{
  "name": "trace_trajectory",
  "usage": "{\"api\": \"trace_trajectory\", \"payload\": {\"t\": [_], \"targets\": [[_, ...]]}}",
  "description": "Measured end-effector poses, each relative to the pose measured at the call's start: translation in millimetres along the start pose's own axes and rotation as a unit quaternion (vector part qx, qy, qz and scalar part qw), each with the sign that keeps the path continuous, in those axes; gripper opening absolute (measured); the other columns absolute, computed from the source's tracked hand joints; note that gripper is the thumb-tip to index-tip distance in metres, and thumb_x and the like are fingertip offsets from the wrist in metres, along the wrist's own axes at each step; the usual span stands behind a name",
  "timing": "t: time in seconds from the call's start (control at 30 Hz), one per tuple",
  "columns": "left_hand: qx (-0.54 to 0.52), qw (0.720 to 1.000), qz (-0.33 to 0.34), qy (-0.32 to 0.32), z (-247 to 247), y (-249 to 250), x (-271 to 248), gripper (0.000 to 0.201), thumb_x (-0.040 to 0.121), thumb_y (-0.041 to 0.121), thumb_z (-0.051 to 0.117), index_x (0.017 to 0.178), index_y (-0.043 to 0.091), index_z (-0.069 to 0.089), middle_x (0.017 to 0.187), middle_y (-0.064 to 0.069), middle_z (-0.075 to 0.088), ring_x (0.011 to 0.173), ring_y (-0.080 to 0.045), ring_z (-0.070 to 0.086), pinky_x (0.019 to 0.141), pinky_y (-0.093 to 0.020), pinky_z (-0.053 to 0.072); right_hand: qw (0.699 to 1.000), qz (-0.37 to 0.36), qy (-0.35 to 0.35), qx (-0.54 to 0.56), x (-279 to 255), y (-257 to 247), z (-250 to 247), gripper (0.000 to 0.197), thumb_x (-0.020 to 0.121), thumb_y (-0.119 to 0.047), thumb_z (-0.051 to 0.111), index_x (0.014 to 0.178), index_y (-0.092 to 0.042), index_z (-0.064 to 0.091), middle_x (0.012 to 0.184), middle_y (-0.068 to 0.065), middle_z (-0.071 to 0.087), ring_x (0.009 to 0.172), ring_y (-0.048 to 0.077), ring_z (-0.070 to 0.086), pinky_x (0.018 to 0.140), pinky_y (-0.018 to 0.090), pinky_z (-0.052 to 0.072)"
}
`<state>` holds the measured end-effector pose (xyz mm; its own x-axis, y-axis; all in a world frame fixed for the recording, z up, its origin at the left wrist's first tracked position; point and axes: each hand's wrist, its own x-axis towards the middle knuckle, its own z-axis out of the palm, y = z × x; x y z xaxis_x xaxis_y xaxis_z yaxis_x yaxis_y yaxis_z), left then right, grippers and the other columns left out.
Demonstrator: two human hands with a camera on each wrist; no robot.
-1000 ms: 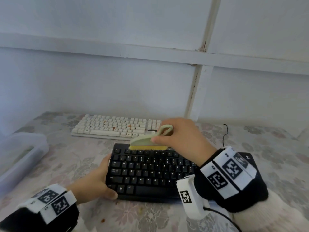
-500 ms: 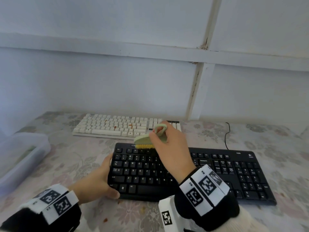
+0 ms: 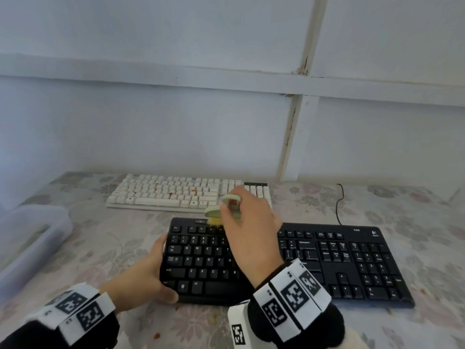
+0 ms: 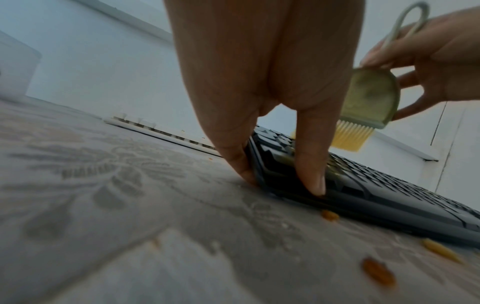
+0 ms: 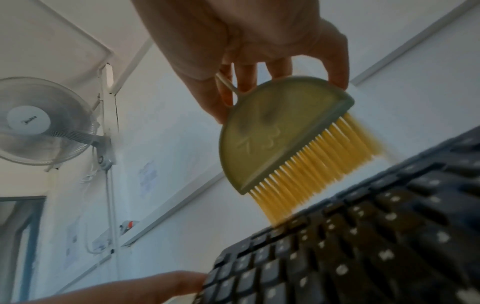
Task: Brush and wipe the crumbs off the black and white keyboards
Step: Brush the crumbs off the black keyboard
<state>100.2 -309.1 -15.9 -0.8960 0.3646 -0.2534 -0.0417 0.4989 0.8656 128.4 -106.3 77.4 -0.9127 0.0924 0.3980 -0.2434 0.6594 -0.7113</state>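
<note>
The black keyboard [image 3: 339, 260] lies near me on the flowered tablecloth. My left hand [image 3: 148, 275] grips its left end, thumb on the front corner, fingers along the side [image 4: 239, 162]. My right hand [image 3: 249, 222] holds a small green brush [image 3: 214, 212] with yellow bristles [image 5: 311, 168] by its loop handle. The bristles sit at the keyboard's far top-left edge, over the function keys. Behind lies the white keyboard [image 3: 176, 195] with orange crumbs on its keys.
A clear plastic tub [image 3: 30, 238] stands at the left table edge. Orange crumbs [image 4: 376, 271] lie on the cloth in front of the black keyboard. Its cable [image 3: 338, 205] runs back toward the wall. A wall fan [image 5: 44, 121] hangs high up.
My right hand has carried the brush from over the white keyboard's right end down and left to the black keyboard's top row. The left hand has stayed on the keyboard's left end.
</note>
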Motion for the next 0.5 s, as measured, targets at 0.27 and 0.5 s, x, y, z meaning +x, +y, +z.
{"api": "trace_trajectory", "payload": {"t": [0.27, 0.5], "targets": [[-0.002, 1.0, 0.001, 0.003, 0, 0, -1, 0.113, 0.046, 0.01, 0.08, 0.11, 0.074, 0.011, 0.122, 0.012, 0.055, 0.113, -0.014, 0.058, 0.099, -0.042, 0.046, 1.0, 0.014, 0.017, -0.002, -3, 12, -4, 0.014, 0.092, -0.035, 0.047, 0.078, -0.036, 0.045, 0.079, -0.016, 0.057, 0.091, 0.012, 0.055, 0.098, 0.051, 0.036], [-0.009, 1.0, 0.01, -0.003, 0, -1, 1, 0.113, 0.046, 0.011, 0.08, 0.114, 0.071, 0.012, 0.125, 0.013, 0.053, 0.114, -0.012, 0.056, 0.1, -0.04, 0.046, 0.998, 0.018, 0.011, 0.063, -6, 15, -9, 0.014, 0.088, -0.039, 0.048, 0.074, -0.042, 0.046, 0.078, -0.017, 0.058, 0.087, 0.011, 0.057, 0.092, 0.052, 0.043]]}}
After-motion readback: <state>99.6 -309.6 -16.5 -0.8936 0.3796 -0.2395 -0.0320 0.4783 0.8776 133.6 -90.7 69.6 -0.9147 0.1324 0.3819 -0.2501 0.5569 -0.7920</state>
